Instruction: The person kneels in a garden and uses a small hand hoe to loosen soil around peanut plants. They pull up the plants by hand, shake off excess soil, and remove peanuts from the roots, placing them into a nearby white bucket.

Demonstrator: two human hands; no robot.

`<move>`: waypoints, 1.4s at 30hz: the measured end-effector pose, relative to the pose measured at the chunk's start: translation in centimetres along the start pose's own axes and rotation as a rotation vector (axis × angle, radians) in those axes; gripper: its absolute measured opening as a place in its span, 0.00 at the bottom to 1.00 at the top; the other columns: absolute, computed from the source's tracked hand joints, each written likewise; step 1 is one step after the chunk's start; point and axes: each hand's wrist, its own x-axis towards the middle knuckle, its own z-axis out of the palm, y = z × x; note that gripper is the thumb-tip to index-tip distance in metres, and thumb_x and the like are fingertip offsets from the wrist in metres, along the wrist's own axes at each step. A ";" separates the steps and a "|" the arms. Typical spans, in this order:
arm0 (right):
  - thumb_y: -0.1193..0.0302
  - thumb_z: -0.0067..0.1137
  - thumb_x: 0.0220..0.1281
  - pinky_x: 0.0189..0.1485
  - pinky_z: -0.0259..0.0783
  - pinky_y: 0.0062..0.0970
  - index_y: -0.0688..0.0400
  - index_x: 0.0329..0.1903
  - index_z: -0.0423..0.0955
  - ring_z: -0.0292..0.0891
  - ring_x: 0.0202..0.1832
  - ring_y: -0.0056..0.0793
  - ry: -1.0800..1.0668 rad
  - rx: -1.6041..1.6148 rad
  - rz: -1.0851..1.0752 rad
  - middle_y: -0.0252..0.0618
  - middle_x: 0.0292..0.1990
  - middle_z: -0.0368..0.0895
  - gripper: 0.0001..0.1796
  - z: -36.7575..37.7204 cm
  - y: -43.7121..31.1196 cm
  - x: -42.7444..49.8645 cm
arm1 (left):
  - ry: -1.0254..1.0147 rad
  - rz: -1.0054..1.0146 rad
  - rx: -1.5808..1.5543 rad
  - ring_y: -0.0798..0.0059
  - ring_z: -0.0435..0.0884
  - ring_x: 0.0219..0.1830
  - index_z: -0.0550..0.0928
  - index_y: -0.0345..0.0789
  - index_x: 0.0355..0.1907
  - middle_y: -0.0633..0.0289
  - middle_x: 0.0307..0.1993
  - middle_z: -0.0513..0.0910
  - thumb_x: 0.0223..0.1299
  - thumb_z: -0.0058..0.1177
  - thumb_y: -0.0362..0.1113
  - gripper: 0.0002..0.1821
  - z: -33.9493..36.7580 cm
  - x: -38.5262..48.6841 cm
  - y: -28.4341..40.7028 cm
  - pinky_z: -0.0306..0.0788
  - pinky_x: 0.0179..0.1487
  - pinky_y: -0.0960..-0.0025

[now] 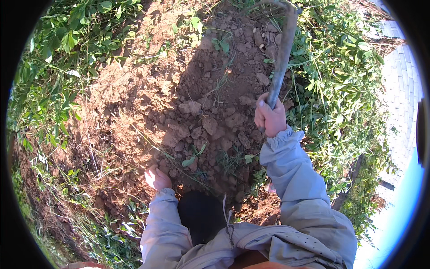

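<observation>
My right hand [270, 116] is closed around the worn grey handle [282, 60] of a tined hoe. Its metal head [268, 10] lies at the top edge of the view, partly cut off, with several prongs above the soil; whether they touch it is unclear. Low and to the left, my left hand [158, 178] is beside broken earth. Nothing is visibly held in it, but its fingers are partly hidden. Between the hands lie loose brown soil clods [210, 124], largely in shadow, with a small green sprig [193, 159] on them.
Leafy plants [63, 43] grow along the left, and more green foliage [339, 84] borders the right. Beyond it runs a pale paved surface [401, 87]. A dark trouser leg [201, 215] shows below, near a hanging jacket cord [228, 218]. Sunlit dry soil [117, 101] lies left of centre.
</observation>
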 end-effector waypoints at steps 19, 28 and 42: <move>0.69 0.63 0.57 0.13 0.55 0.20 0.59 0.38 0.66 0.58 0.11 0.16 -0.209 -0.049 0.430 0.28 0.17 0.65 0.14 0.1 1.3 -2.5 | -0.027 0.005 0.011 0.54 0.73 0.38 0.75 0.35 0.36 0.53 0.35 0.73 0.58 0.41 0.35 0.08 0.9 -0.5 -0.7 0.66 0.43 0.55; 0.71 0.56 0.62 0.15 0.54 0.23 0.55 0.31 0.66 0.53 0.11 0.16 0.117 -0.027 0.225 0.25 0.14 0.60 0.08 -3.2 2.9 9.8 | -0.045 0.012 -0.028 0.54 0.73 0.39 0.76 0.34 0.36 0.52 0.35 0.74 0.57 0.43 0.33 0.08 0.2 0.4 0.8 0.66 0.44 0.56; 0.72 0.58 0.59 0.12 0.55 0.21 0.60 0.37 0.67 0.57 0.10 0.18 0.004 0.144 0.600 0.29 0.13 0.62 0.09 -3.2 3.9 -12.0 | -0.012 0.004 0.024 0.55 0.73 0.38 0.76 0.35 0.36 0.53 0.35 0.74 0.57 0.43 0.32 0.08 -0.1 0.0 0.1 0.66 0.42 0.56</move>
